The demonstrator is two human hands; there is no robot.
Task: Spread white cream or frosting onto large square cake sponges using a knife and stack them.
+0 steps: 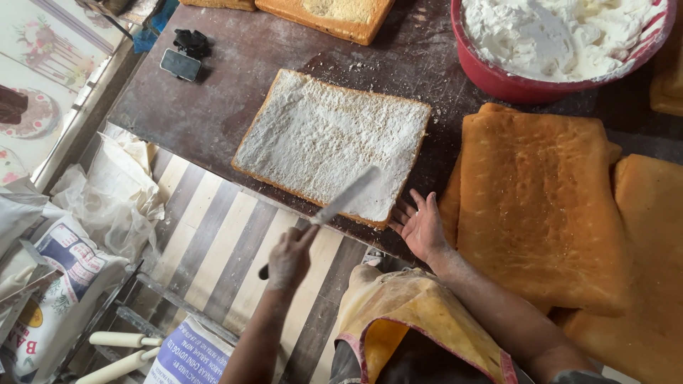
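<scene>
A rectangular sponge sheet [327,139] covered with a thin layer of white cream lies on the dark worktable [213,99]. My left hand [289,257] grips the handle of a long palette knife [347,197], whose blade lies over the sheet's near edge. My right hand [421,227] is spread flat, fingers apart, touching the sheet's near right corner at the table's edge. It holds nothing.
A red bowl [498,78] of white cream stands at the back right. Bare golden sponge sheets [533,206] are stacked at the right, with more at the back [334,14]. A phone [179,64] lies at the back left. Sacks [57,284] and rolling pins [121,341] sit on the floor at the left.
</scene>
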